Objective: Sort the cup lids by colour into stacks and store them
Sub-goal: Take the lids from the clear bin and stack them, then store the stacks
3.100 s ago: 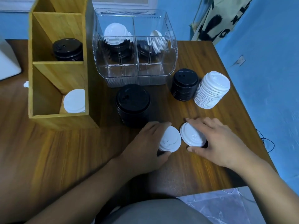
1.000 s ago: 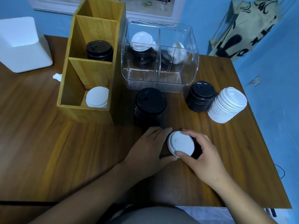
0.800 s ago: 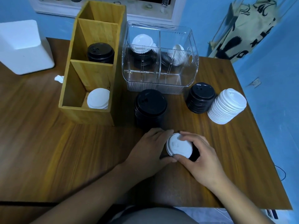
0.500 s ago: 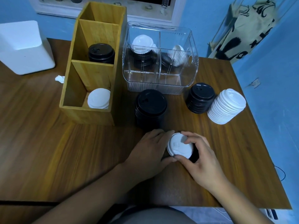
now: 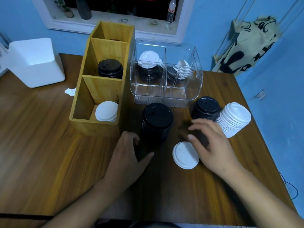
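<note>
White lid (image 5: 185,155) lies dome up and flat on the counter (image 5: 41,145), right-front of the tall black lid stack (image 5: 156,122). Single or a few nested: cannot tell. Judged to be thin moulded plastic, very light, flexing if squeezed, with a smooth top that is likely slippery. Best hold is probably a pinch across the rim, not on the dome.

Right hand (image 5: 212,145): fingers spread and loose, holding nothing, at the lid's far-right edge; contact unclear. Left hand (image 5: 130,153): thumb and fingers parted in a C at the tall stack's foot, left-front side. Cannot tell whether it touches.

Right of the tall stack is a short black lid stack (image 5: 205,109). Just beside that is a leaning white lid stack (image 5: 233,119), near the counter's right edge; a nudge could likely topple it. Behind the tall stack: clear bin (image 5: 158,97). To its left: wooden organiser (image 5: 98,89). Bare counter for moving lies front-left of the tall stack.
</note>
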A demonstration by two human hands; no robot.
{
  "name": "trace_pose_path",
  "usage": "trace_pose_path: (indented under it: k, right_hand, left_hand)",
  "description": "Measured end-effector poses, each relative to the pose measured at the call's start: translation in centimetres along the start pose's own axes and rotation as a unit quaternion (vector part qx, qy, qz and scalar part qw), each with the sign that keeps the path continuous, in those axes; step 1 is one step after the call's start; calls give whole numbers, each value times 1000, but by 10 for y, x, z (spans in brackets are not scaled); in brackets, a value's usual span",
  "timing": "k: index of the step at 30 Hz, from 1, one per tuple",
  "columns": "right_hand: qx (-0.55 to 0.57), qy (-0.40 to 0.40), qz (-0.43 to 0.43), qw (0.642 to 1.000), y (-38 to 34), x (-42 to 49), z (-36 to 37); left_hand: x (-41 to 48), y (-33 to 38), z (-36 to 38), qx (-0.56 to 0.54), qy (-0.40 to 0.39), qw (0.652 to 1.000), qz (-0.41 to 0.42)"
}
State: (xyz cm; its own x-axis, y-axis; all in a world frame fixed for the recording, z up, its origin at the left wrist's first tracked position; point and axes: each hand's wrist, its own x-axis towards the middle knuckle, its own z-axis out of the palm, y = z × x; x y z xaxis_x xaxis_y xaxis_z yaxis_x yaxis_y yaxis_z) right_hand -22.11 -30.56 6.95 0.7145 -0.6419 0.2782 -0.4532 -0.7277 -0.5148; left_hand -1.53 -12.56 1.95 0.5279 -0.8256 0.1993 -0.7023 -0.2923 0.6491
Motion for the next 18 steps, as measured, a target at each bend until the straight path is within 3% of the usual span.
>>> trace_pose_path:
  k: [5, 10, 14, 18]
  right_hand:
    - [-35, 13, -51, 998, -11, 97, -23]
    - [-34, 5, -54, 998, -18, 208, -13]
    - [-90, -78, -82, 990, -33, 286, 14]
    - [-202, -246, -82, 945, -45, 344, 34]
  left_hand:
    - [24, 8, 6, -57, -15, 996, -59]
    - [42, 7, 12, -95, -81, 991, -48]
    - [42, 4, 14, -98, -100, 989, -50]
    - [41, -1, 14, -103, -98, 989, -32]
